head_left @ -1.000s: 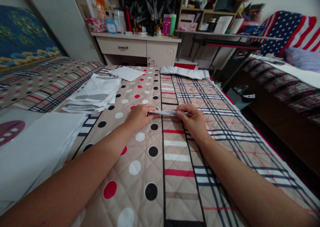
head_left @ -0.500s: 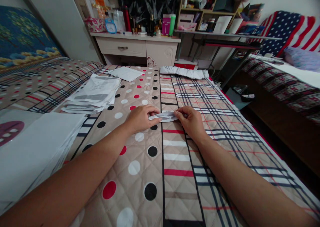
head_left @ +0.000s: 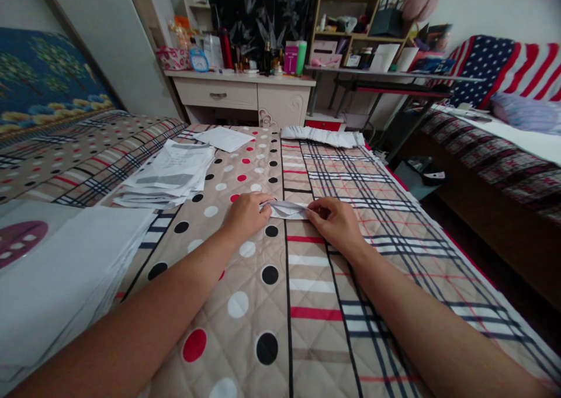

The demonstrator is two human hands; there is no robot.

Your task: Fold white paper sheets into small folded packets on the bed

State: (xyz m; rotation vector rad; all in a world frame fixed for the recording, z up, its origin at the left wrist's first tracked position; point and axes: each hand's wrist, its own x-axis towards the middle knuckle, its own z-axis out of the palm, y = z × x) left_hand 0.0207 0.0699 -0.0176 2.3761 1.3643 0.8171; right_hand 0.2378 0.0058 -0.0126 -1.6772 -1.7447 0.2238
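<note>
A narrow folded strip of white paper [head_left: 287, 210] lies between my hands on the patterned quilt [head_left: 245, 269]. My left hand [head_left: 248, 214] pinches its left end with thumb and fingers. At the opposite end, my right hand [head_left: 333, 222] has thumb and forefinger closed on the paper. The strip's top edge gapes slightly, with its folded layers showing. Both hands rest low, close to the quilt, and their fingers hide the ends of the strip.
To the left are a stack of printed sheets [head_left: 170, 170] and a larger pile of white paper [head_left: 83, 269]. One loose sheet [head_left: 225, 138] lies beyond them. A row of folded paper strips [head_left: 322, 136] sits at the far edge, before a white dresser [head_left: 219, 94].
My left fingers have shifted slightly at the strip's left end, and more of the paper shows between the hands. The whole view has tilted up a little.
</note>
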